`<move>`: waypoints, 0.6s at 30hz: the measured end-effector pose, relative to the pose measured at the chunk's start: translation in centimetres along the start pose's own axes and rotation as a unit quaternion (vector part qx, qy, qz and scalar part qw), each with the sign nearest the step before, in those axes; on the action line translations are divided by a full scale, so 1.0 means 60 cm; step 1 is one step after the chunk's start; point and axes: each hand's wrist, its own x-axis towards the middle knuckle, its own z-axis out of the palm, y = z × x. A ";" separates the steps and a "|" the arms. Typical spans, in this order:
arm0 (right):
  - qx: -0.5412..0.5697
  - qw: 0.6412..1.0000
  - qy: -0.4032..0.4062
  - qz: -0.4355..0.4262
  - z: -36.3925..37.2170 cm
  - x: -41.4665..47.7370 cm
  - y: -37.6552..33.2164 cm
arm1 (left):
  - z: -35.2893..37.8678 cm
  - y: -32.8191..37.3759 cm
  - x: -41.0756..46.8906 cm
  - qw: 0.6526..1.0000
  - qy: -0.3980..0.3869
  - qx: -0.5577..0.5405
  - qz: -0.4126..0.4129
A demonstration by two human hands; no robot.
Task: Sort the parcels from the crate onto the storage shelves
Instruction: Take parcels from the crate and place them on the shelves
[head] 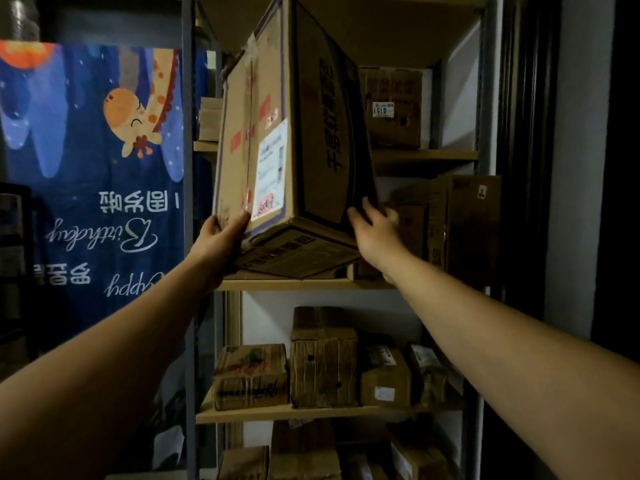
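While it is held up before the rack, parcel [294, 133]: tall cardboard box, tilted, with a white shipping label low on its front face and large dark printing on its right face.
Left hand [221, 237]: grips the parcel's lower left corner, thumb on the front face, fingers wrapped under the edge.
Right hand [374, 230]: fingers spread and fairly straight, pressed flat against the lower part of the parcel's right face.
Storage shelves [304, 285]: metal-framed rack with wooden boards, directly behind and below the parcel.
Flat carton [298, 258]: lies on the board just beneath the parcel; contact between the two cannot be told.
Numbered box [394, 109]: behind and right of the parcel, one board higher, tag reading 0151.
Brown boxes [464, 220]: right of the parcel, standing upright beyond the right hand.
Small cartons [323, 362]: a row well below the parcel, on the next board down.
Blue banner [97, 168]: left of the parcel, hung upside down, showing a cartoon giraffe.
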 end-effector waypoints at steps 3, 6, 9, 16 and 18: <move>-0.030 0.999 -0.023 0.009 0.015 -0.010 -0.012 | 0.006 0.003 -0.005 0.999 0.020 0.006 0.034; -0.024 0.999 -0.009 -0.046 0.026 -0.013 -0.032 | 0.007 0.000 0.005 0.998 0.054 0.019 0.025; -0.011 0.997 -0.027 -0.072 0.031 -0.013 -0.052 | 0.009 -0.010 0.014 0.996 0.087 0.029 0.020; 0.066 0.993 -0.080 -0.051 0.018 -0.013 -0.044 | 0.001 -0.003 0.003 0.989 0.108 0.082 0.062; 0.086 0.991 -0.083 -0.054 0.003 -0.010 -0.039 | 0.000 0.002 -0.010 0.993 0.071 0.058 0.080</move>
